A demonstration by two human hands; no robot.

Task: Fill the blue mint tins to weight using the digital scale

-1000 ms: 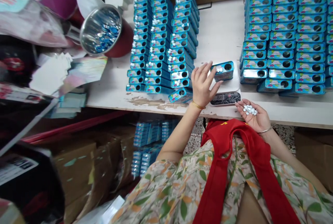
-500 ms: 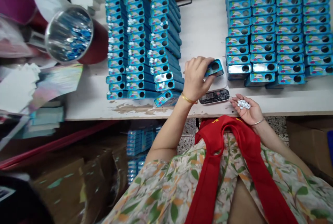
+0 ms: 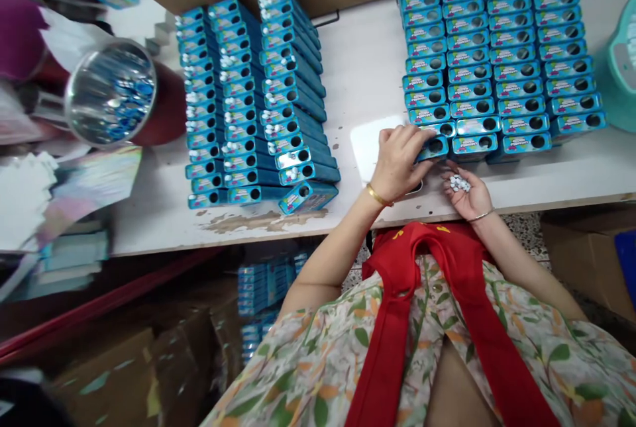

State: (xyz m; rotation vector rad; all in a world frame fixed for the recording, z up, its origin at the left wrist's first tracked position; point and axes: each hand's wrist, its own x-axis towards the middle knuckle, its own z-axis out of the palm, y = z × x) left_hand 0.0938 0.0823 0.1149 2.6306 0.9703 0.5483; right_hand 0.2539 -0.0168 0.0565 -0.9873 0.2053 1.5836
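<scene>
Gripping a blue tin, my left hand has its long top stretching right from my fingers; my loosely cupped right hand, nearby, carries white sweets.

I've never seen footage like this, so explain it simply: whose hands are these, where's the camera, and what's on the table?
There is no machine here: these are a person's bare hands, seen from a camera worn on that person's head, looking forward and down. The left hand grasps a blue tin beside the right-hand rows of tins. The right hand is palm up, with small white pieces resting in it. On the white table are also left-hand rows of tins, some with white pieces on top, and a metal pot of blue and silvery items.
</scene>
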